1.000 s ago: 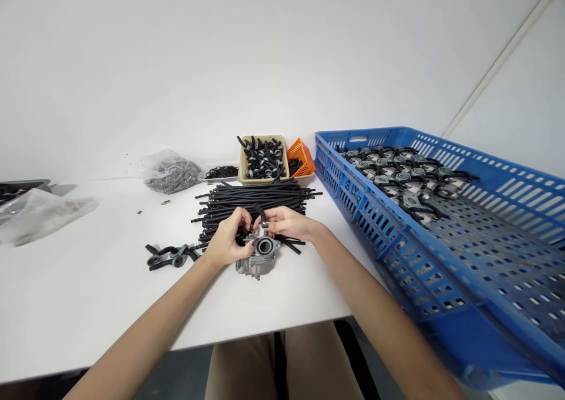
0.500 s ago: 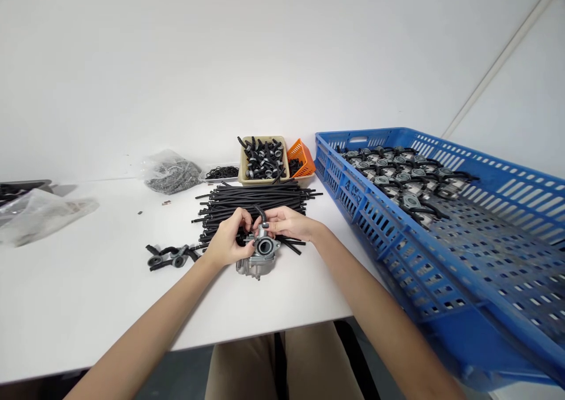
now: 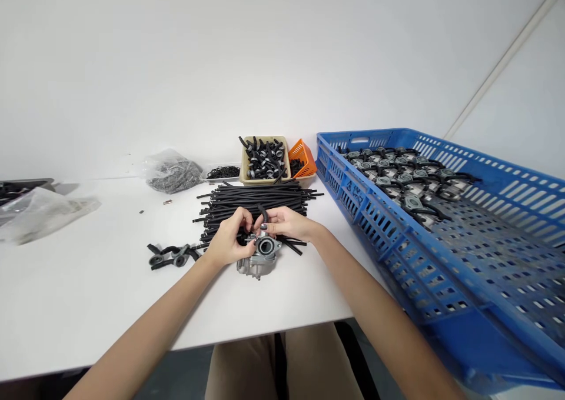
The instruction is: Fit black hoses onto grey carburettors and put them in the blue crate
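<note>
- Clasping a cast-aluminium carburetor point(image 3: 258, 260) on its left flank, the person's left hand point(image 3: 228, 241) formed a closed grip, fingers curled over the top of the metal.
- The right hand point(image 3: 286, 223) came in from the other side, its grip narrow, fingertips pinched at the carburetor's top. Whether they held metal or hose, I could not tell.
- A short black rubber hose point(image 3: 263, 213) rose from between the two hands, curving upward, its long axis roughly upright. The right hand's fingertips lay just beside it, a little nearer than the left hand's.
- The carburetor sat at the near edge of a pile of long, matt black tubing point(image 3: 251, 206), its round bore facing the person and its dull, grainy casting below. Whether it touched the white bench point(image 3: 88, 288), I could not tell.
- Left of the hands lay black hoses with round fittings point(image 3: 172, 257).
- Beyond stood a beige tray point(image 3: 265, 182), an orange slotted basket point(image 3: 304, 159) and a clear bag of dark parts point(image 3: 174, 176).
- To the right, a perforated blue plastic crate point(image 3: 353, 200) held rows of finished-looking carburetors point(image 3: 404, 179).
</note>
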A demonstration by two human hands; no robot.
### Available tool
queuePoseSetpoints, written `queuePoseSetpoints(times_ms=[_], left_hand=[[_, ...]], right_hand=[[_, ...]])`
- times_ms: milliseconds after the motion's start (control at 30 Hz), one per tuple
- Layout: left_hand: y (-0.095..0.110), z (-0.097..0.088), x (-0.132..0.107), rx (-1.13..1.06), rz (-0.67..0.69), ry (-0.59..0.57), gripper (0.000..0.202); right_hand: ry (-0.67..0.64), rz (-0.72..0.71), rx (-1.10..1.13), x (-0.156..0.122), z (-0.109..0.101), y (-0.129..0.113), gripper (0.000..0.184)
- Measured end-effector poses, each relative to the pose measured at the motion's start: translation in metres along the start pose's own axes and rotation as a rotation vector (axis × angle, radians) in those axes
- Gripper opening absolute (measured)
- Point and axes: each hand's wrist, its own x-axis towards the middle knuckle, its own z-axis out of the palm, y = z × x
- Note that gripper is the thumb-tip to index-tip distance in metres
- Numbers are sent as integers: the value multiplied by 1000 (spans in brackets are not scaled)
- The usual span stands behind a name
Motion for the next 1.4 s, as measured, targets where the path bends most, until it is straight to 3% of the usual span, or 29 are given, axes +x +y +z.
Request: queuePoseSetpoints(times_ms=[100, 433, 700, 933, 1033, 1133, 1267, 1400], left_hand=[[-1, 0, 0, -20, 1, 0, 28], [-2, -4, 0, -95, 10, 32, 31], [3, -2, 5, -127, -10, 21, 28], [7, 1, 10, -552, -231, -44, 65], [7, 9, 6, -919, -414, -62, 67], [8, 17, -1, -1215, -599, -135, 65], [11, 22, -4, -1371, -616, -232, 52], [17, 23, -2, -1346, -625, -154, 50]], right_hand=[[-31, -3, 15, -1, -2, -1, 42], [73, -56, -73, 3, 4, 5, 47], [129, -117, -124, 1, 8, -5, 46], [274, -300, -82, -5, 3, -17, 34], [311, -355, -28, -6, 2, -19, 30], [242, -293, -21, -7, 4, -20, 31], [129, -212, -26, -8, 6, -20, 36], [241, -243, -103, -6, 9, -21, 34]])
